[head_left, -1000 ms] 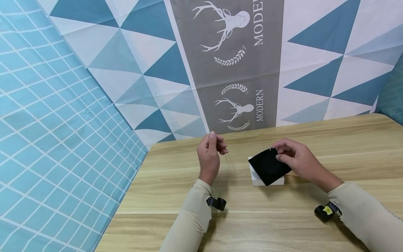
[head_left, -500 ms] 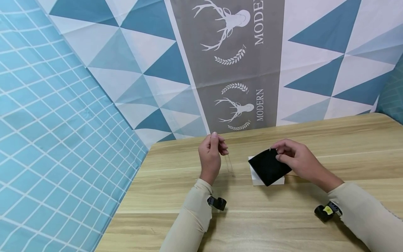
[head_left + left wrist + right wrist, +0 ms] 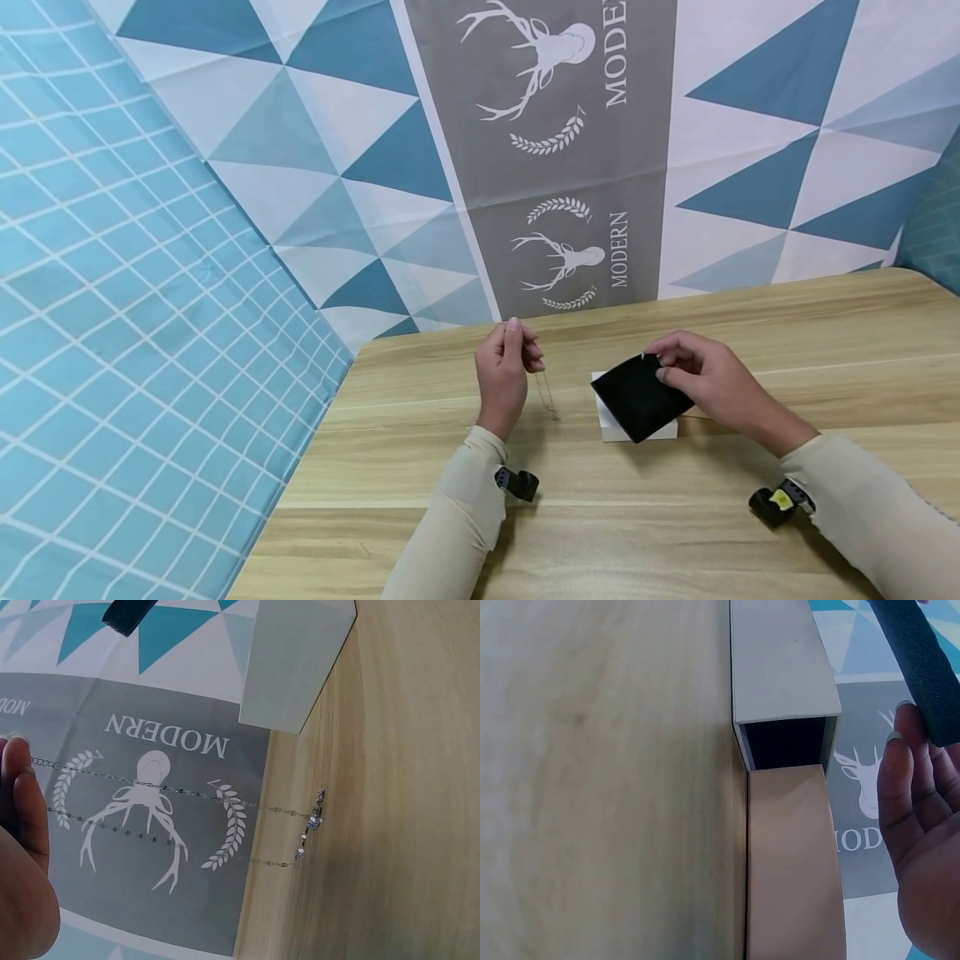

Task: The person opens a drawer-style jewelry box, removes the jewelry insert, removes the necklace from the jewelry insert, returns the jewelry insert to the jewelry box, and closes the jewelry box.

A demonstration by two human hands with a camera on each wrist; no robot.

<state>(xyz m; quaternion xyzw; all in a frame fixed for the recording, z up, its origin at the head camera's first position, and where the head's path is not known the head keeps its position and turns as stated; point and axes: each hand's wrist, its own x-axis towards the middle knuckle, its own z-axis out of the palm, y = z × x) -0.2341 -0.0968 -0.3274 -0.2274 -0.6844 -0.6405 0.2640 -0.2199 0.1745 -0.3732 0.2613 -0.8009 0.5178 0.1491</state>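
A thin silver chain necklace, with a small glittering cluster at its lowest part, hangs in a long loop from my raised left hand. The fingertips pinch its upper end. To the right, my right hand pinches a square black foam pad by one corner, thumb on the near face. The pad is tilted and overlaps a white box in the head view. From the right wrist, the pad's thick porous edge shows, and the box's pale sleeve lies with its dark end open.
A brownish box part lies in line with the sleeve's open end, mostly hidden behind the right hand in the head view. The wooden table meets a patterned cloth backdrop at the back and a blue grid cloth at the left.
The left hand has shifted slightly right and down, and the dangling necklace has swung, its lower end now hanging a little lower. The right hand and foam pad have stayed in place.
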